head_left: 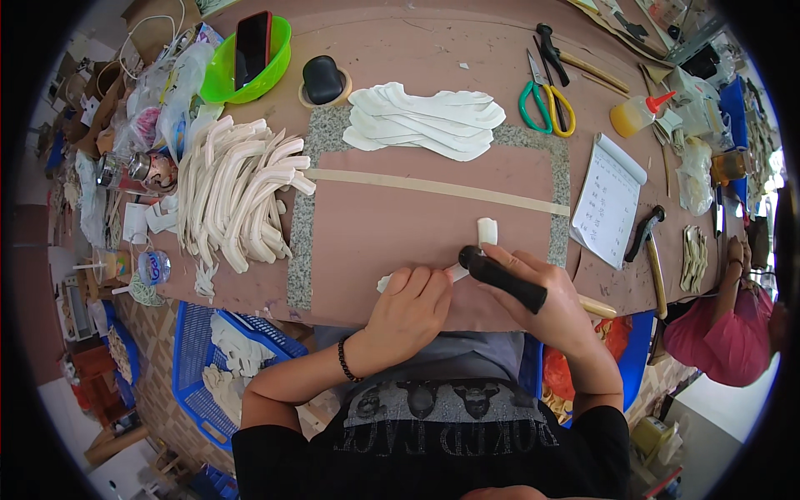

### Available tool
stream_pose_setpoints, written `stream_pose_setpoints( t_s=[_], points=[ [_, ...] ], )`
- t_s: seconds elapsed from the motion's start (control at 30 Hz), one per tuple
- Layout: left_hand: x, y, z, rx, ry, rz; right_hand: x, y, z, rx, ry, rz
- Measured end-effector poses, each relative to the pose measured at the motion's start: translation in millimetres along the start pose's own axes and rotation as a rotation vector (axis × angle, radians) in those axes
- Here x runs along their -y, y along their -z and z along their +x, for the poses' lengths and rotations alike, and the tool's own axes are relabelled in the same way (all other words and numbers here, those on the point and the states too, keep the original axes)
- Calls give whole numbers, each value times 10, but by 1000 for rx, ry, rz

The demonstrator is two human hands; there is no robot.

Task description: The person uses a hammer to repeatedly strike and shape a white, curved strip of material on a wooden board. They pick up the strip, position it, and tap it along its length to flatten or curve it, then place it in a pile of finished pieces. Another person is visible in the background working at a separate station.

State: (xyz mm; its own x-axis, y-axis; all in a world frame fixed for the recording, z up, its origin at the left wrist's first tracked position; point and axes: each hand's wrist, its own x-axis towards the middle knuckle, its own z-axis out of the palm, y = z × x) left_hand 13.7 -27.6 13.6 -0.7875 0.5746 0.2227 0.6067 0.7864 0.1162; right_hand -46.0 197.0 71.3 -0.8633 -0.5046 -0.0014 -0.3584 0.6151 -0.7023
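My left hand [408, 304] lies near the front edge of the brown work surface, fingers bent and pressed down on a white leather-like piece [487, 231]. One end of the piece shows beyond my left hand, and another part sticks up past my right hand; its middle is partly hidden. My right hand [554, 308] is closed around a hammer [510, 283] with a black head and a wooden handle. The hammer's head sits over the piece, just right of my left fingertips; whether it touches cannot be told.
Folded cream strips [237, 200] are heaped at left, flat white pieces [421, 123] behind. A green bowl [279, 71] holds a phone. Scissors [535, 96], another hammer [575, 62], a glue bottle [635, 115] and a notepad [607, 200] lie right. Another person's arm [729, 279] shows far right.
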Motion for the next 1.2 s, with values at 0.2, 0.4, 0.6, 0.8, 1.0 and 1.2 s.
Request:
stream_pose_setpoints(
  t_s=[0.2,0.4,0.6,0.8,1.0,1.2],
  points=[
    [27,-23,-111,-47,7,13,115,57,26,-5,-10,21],
    [73,13,-236,-59,-6,19,115,-1,89,57,-21,-30],
    [175,42,-281,-73,11,-135,144,-86,103,173,63,-54],
    [317,118,-224,-20,11,-244,221,-78,99,126,135,-15],
    [368,42,-195,-49,176,-582,182,-12,114,110,-110,-63],
    [-109,-165,-53,-163,361,-598,118,24,-16,-20,-37,-52]
  ],
)
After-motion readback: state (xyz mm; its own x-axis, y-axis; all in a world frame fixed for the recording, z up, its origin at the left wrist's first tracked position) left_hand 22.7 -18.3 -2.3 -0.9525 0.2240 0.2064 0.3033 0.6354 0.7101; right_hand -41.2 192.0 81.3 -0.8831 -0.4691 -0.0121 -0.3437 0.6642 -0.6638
